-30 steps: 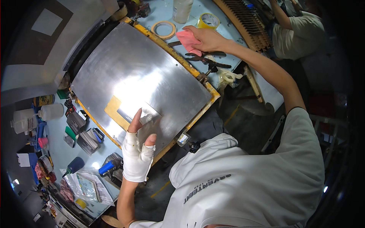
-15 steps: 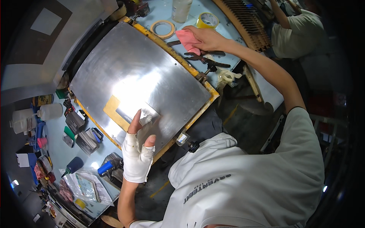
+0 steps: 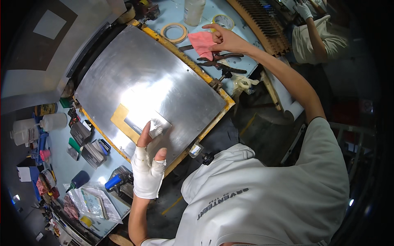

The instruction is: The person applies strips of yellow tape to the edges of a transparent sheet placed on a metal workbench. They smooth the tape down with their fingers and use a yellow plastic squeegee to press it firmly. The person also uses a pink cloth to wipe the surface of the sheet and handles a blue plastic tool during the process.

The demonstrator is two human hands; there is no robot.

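Note:
A large shiny metal sheet (image 3: 119,69) lies on a yellow-edged frame. On it rest a small metal plate (image 3: 162,123) and a yellow-tan flat piece (image 3: 120,117). My left hand (image 3: 148,172), in a white glove with bare index finger and thumb, is open over the sheet's near edge. Its index fingertip overlaps the small plate; whether it touches I cannot tell. My bare right hand (image 3: 230,41) is open at the far right, index finger stretched out, thumb by the pink cloth (image 3: 201,44). The cloth lies partly over dark-handled pliers (image 3: 223,65).
Rolls of tan tape (image 3: 174,40) and yellow tape (image 3: 223,19) lie near a clear bottle (image 3: 193,12). A slotted wooden rack (image 3: 258,24) stands at the far right. Clamps, a dark squeeze bottle (image 3: 80,178) and plastic bags (image 3: 95,203) sit left. Another person (image 3: 314,41) works beyond.
My right hand has let go of the pink cloth, lifting its index finger away from it. The cloth stays in place. My left hand is almost unmoved.

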